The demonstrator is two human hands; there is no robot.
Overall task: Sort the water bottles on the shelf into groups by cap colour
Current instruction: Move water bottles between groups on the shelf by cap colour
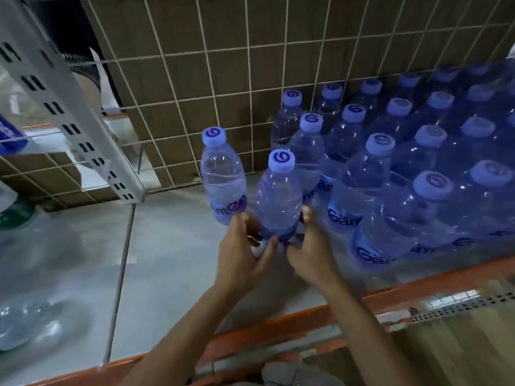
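The base of the bottle was hidden from us behind both hands, and its label showed only in scraps between the fingers. We couldn't tell whether it rested on the shelf or hung just above it. The left hand curled round its lower left side and the right hand wrapped round the right, thumb up against the plastic. It sat near the shelf's front, pale blue cap on top.

Just behind to the left stood a second loose bottle with the same cap. On the right, the block of bottles ran off the frame, far caps blurred. A wire grid backed it all. At left, a white slotted upright leaned across, with crumpled clear plastic smeared below.
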